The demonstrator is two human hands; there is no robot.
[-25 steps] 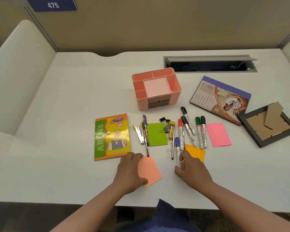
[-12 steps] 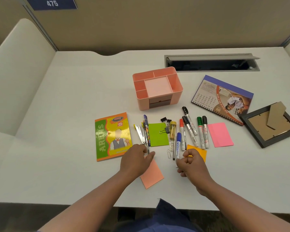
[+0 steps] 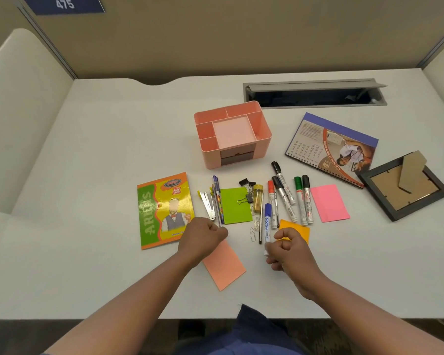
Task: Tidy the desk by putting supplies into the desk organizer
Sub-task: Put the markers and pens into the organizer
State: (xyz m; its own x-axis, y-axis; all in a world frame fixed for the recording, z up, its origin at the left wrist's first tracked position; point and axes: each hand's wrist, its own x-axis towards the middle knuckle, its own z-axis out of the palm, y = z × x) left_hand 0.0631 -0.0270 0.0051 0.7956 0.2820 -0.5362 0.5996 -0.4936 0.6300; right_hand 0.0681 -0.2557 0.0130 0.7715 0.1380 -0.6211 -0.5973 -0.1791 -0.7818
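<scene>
Left hand (image 3: 203, 235) pinches pens (image 3: 218, 201) at frame centre; right hand (image 3: 289, 248) grips blue-capped marker (image 3: 267, 221); glossy pink plastic organizer (image 3: 210, 155) stands behind on white counter (image 3: 100, 149).

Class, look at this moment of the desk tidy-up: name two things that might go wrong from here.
1. The left hand grips several pens by their near ends; lifted so, one may slip out.
2. The right hand pinches the blue marker beside loose paper clips; dragging it could scatter them.
</scene>
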